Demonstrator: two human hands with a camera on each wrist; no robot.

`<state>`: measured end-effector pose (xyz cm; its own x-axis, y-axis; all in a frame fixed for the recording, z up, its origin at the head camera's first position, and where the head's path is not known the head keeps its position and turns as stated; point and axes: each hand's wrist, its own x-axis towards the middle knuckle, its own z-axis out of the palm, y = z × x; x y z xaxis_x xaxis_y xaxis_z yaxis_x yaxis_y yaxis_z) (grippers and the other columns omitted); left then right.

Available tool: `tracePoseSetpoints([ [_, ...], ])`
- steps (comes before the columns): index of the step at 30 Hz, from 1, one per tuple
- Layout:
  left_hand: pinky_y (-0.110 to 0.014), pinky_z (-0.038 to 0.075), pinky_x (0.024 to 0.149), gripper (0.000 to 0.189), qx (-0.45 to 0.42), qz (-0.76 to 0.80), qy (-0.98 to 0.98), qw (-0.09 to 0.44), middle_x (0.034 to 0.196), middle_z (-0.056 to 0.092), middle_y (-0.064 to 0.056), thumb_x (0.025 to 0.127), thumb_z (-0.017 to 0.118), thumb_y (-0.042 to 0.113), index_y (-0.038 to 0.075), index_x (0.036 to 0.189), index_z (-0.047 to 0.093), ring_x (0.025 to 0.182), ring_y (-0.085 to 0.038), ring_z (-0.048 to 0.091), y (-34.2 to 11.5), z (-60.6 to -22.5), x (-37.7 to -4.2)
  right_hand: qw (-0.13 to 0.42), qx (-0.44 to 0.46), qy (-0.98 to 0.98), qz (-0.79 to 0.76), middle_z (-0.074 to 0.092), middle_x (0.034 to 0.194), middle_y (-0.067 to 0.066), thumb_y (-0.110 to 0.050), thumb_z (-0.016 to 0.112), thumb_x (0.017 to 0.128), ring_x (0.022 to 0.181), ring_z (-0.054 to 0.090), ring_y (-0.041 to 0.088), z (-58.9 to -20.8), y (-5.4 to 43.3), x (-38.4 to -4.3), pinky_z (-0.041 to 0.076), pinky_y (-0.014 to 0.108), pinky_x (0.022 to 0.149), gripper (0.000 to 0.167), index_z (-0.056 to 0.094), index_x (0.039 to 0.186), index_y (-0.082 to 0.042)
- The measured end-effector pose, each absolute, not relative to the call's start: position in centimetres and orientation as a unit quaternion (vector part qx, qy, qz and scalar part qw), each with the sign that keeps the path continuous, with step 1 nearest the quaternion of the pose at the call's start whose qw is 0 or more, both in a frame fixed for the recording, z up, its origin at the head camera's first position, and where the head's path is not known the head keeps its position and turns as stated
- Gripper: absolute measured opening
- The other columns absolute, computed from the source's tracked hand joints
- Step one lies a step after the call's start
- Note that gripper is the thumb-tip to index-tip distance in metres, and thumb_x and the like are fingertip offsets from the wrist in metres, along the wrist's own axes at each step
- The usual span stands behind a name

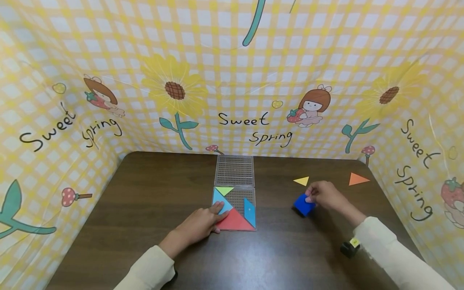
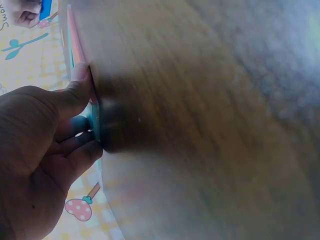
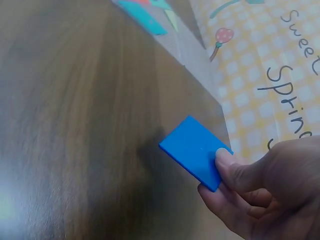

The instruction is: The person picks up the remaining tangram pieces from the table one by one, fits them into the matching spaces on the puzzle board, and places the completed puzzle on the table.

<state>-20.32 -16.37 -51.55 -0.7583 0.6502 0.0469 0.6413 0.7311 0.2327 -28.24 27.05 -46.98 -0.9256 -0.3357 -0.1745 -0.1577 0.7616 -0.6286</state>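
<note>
My right hand (image 1: 324,194) pinches a blue square tangram tile (image 3: 192,150) between thumb and fingers, held over the table right of the tray. With my left hand (image 1: 203,223) I grip the near left corner of a clear plastic tangram tray (image 1: 235,197), fingers over the pieces and the thumb by the near edge. In the tray lie a light blue triangle (image 1: 220,197), a red triangle (image 1: 235,221), a small light green triangle (image 1: 224,190) and a blue parallelogram (image 1: 249,212). Its dotted upper right part is bare.
A yellow triangle (image 1: 302,181) and an orange triangle (image 1: 358,179) lie on the brown table (image 1: 163,185) at the right. Behind the tray, its dotted lid (image 1: 235,171) lies folded back. A yellow checked cloth (image 1: 232,80) walls the back and sides.
</note>
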Motion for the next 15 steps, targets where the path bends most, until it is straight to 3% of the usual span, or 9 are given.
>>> tracePoseSetpoints([
  [6, -0.043, 0.057, 0.099, 0.057, 0.343, 0.118, 0.932, 0.02, 0.153, 0.049, -0.023, 0.094, 0.072, 0.034, 0.01, 0.144, 0.059, 0.141, -0.033, 0.053, -16.3, -51.7, -20.4, 0.145, -0.094, 0.916, -0.362, 0.07, 0.092, 0.016, 0.0, 0.071, 0.094, 0.076, 0.068, 0.018, -46.5, 26.6, -28.5, 0.064, 0.041, 0.071, 0.007, 0.07, 0.096, 0.006],
  [15, -0.043, 0.057, 0.1, 0.058, 0.34, 0.117, 0.933, 0.022, 0.153, 0.05, -0.022, 0.094, 0.072, 0.036, 0.011, 0.145, 0.059, 0.14, -0.033, 0.053, -16.3, -51.9, -20.4, 0.153, -0.018, 0.883, -0.443, 0.065, 0.093, 0.014, -0.004, 0.069, 0.097, 0.077, 0.065, 0.017, -46.1, 25.7, -29.4, 0.064, 0.039, 0.076, 0.019, 0.066, 0.107, 0.012],
])
